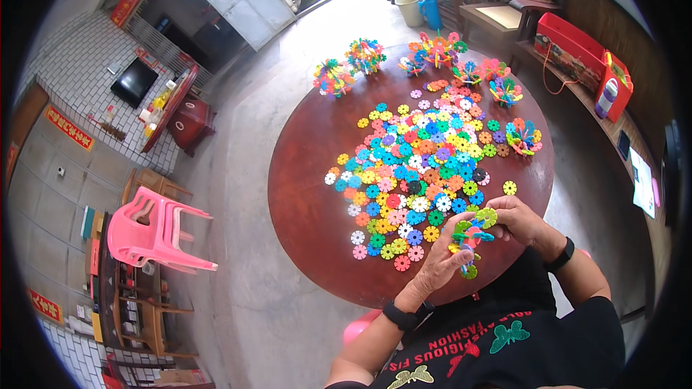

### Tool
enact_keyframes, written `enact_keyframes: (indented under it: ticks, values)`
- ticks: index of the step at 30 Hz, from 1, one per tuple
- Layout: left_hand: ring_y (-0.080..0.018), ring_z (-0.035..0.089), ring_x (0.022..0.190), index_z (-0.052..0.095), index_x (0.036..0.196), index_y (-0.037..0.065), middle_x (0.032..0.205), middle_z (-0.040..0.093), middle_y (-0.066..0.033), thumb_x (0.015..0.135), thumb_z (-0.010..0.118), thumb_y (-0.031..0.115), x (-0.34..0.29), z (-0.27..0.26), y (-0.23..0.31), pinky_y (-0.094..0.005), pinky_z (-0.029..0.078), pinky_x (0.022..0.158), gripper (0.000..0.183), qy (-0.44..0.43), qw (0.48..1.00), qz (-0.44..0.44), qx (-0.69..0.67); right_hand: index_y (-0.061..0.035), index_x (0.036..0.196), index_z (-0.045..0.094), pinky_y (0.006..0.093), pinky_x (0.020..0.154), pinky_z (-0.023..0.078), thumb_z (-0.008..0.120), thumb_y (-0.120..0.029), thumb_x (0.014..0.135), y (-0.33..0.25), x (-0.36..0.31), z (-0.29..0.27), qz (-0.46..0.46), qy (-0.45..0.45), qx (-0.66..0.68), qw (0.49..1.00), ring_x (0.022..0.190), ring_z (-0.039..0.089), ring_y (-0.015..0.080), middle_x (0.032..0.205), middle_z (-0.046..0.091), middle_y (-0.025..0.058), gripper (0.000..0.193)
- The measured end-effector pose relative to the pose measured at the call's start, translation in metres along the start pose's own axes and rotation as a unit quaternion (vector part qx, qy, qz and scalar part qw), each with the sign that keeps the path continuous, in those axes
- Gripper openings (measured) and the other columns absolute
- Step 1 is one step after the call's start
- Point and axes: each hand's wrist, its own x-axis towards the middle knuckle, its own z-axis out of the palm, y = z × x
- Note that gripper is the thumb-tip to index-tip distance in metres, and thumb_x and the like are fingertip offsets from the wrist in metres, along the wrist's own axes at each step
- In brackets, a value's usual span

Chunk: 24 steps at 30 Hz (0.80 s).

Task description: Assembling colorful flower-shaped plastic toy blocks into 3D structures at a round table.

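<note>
My left hand (pixel 441 261) is closed around a small cluster of interlocking flower discs (pixel 472 235) in red, blue, yellow and green, held over the table's near edge. My right hand (pixel 520 220) pinches a yellow-green notched disc (pixel 487 217) at the top of that cluster. Its fingertips partly hide the disc, so I cannot tell whether it is slotted in. Just beyond both hands, a wide heap of loose discs (pixel 404 162) in many colours lies on the round dark-red table (pixel 306 220). A lone yellow disc (pixel 509 187) sits by my right hand.
Along the table's far edge stand several joined disc balls (pixel 365 56) and flower shapes (pixel 523 137). Pink plastic chairs (pixel 155 230) are at left. A bench (pixel 613 115) on the right bears a red box (pixel 573 47) and a bottle (pixel 606 98). A blue flask (pixel 430 9) stands beyond the table.
</note>
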Motion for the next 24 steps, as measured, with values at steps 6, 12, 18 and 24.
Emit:
enact_keyframes:
  ticks: [6, 12, 18, 24]
  values:
    - [-0.0145, 0.048, 0.11, 0.035, 0.138, 0.003, 0.123, 0.05, -0.0087, 0.088, 0.058, 0.051, 0.002, -0.005, -0.011, -0.0271, 0.042, 0.091, 0.073, 0.038, 0.997, 0.023, -0.058, -0.005, 0.081, 0.062, 0.0173, 0.042, 0.037, 0.054, -0.019, 0.09, -0.004, -0.001, 0.006, -0.001, 0.002, -0.015, 1.0, 0.047, 0.048, 0.0042, 0.059, 0.054, -0.0017, 0.018]
    - [-0.0252, 0.058, 0.107, 0.037, 0.136, 0.005, 0.125, 0.053, -0.0142, 0.091, 0.048, 0.056, -0.003, -0.01, -0.023, -0.0397, 0.054, 0.079, 0.068, 0.109, 0.959, -0.01, -0.263, -0.0038, 0.083, 0.061, 0.0187, 0.047, 0.04, 0.051, -0.023, 0.092, -0.008, -0.006, 0.009, -0.03, -0.018, -0.05, 0.998, 0.049, 0.049, 0.0054, 0.062, 0.055, -0.0006, 0.023]
    - [-0.0348, 0.059, 0.107, 0.042, 0.134, 0.012, 0.12, 0.058, -0.0171, 0.088, 0.043, 0.063, 0.0, -0.038, -0.004, -0.0467, 0.054, 0.071, 0.069, 0.149, 0.877, 0.021, -0.456, -0.0084, 0.107, 0.06, 0.0347, 0.075, 0.047, 0.063, -0.022, 0.085, 0.018, 0.003, 0.022, -0.321, 0.057, -0.417, 0.848, 0.092, 0.059, 0.0256, 0.095, 0.061, 0.0105, 0.027]
    - [-0.0314, 0.059, 0.104, 0.047, 0.129, 0.015, 0.117, 0.06, -0.0108, 0.088, 0.044, 0.06, -0.001, -0.046, 0.005, -0.0451, 0.052, 0.072, 0.062, 0.202, 0.849, 0.056, -0.485, -0.0198, 0.12, 0.055, 0.0425, 0.094, 0.037, 0.065, -0.026, 0.08, 0.034, 0.0, 0.039, -0.338, -0.008, -0.692, 0.637, 0.123, 0.041, 0.0254, 0.13, 0.046, 0.007, 0.042]
